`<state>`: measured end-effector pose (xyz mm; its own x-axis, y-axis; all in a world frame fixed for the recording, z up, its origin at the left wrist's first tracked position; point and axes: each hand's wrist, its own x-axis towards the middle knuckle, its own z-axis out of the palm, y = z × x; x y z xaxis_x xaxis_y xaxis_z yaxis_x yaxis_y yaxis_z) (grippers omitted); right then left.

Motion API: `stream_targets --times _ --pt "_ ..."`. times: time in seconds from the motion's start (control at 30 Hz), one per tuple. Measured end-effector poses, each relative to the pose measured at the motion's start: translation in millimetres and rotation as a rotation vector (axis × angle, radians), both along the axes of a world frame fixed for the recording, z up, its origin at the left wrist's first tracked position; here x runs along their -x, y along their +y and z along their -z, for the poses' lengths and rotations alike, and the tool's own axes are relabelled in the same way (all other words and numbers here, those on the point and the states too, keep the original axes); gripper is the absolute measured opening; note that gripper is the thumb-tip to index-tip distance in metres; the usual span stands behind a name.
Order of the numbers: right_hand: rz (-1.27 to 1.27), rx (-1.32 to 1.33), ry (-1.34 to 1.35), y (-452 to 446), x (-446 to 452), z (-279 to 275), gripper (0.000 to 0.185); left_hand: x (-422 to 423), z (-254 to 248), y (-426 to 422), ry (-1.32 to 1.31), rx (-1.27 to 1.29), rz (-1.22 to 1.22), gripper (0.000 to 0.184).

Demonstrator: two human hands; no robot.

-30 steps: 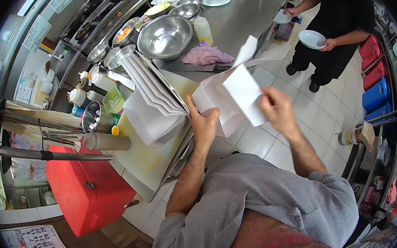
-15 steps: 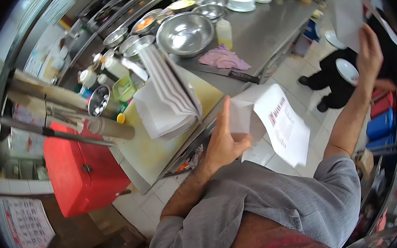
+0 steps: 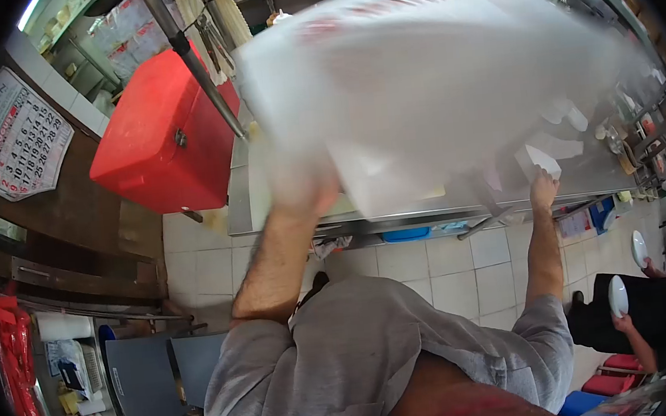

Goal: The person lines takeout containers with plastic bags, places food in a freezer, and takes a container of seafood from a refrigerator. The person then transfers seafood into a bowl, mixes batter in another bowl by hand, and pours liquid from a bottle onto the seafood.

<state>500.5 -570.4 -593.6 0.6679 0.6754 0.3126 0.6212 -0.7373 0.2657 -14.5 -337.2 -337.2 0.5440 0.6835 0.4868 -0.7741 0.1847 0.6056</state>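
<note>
A large white printed paper sheet (image 3: 450, 92) spreads across the upper middle of the view, blurred by motion, with faint red print along its far edge. My left hand (image 3: 304, 185) is at its lower left corner and appears closed on it, though the fingers are smeared. On the right, my right hand (image 3: 544, 189) reaches over the steel counter (image 3: 594, 171), its fingers closed on a folded white piece of paper (image 3: 543, 159). Whether this piece belongs to the big sheet I cannot tell. Most of the counter and cutting board lies hidden behind the sheet.
A red cooler box (image 3: 162, 136) stands left of the counter beside a metal post (image 3: 190, 53). At the lower right, a person in black (image 3: 639, 311) holds white oval plates (image 3: 617, 295). Grey chairs (image 3: 145, 382) are at the lower left.
My view has turned left. My left hand, open before, is now at the large sheet's corner. My right hand has come down from its raised position to the counter. The sheet has swung up and across.
</note>
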Motion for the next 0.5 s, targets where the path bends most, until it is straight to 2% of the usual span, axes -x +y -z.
stream_targets --times 0.03,0.1,0.13,0.17,0.23,0.27,0.37,0.4,0.47,0.5 --pt "0.009 -0.051 -0.02 4 5 0 0.035 10 -14 3 -0.014 0.021 -0.067 0.054" --pt "0.078 -0.224 -0.068 10 27 -10 0.035 16 1 19 -0.037 0.112 -0.263 0.054" --pt "0.145 -0.386 -0.131 16 46 -25 0.036 20 14 32 -0.052 0.115 -0.273 0.053" --pt "0.154 -0.392 -0.127 21 60 -32 0.036 16 29 38 -0.048 0.107 -0.266 0.053" --pt "0.063 -0.841 -0.027 30 89 -46 0.037 10 55 42 -0.012 0.233 -0.415 0.065" --pt "-0.013 -0.938 0.011 35 112 -55 0.037 2 64 33 0.05 0.384 -0.418 0.072" --pt "-0.199 -1.207 0.421 58 186 -66 0.035 -31 118 30 0.211 0.486 -0.42 0.078" --pt "-0.274 -1.299 0.537 69 211 -69 0.035 -42 124 23 0.215 0.486 -0.413 0.078" --pt "-0.369 -1.365 0.909 85 251 -78 0.038 -59 131 9 0.541 0.359 -0.412 0.085" --pt "-0.431 -1.396 0.995 91 263 -75 0.039 -59 132 6 0.542 0.357 -0.404 0.085"
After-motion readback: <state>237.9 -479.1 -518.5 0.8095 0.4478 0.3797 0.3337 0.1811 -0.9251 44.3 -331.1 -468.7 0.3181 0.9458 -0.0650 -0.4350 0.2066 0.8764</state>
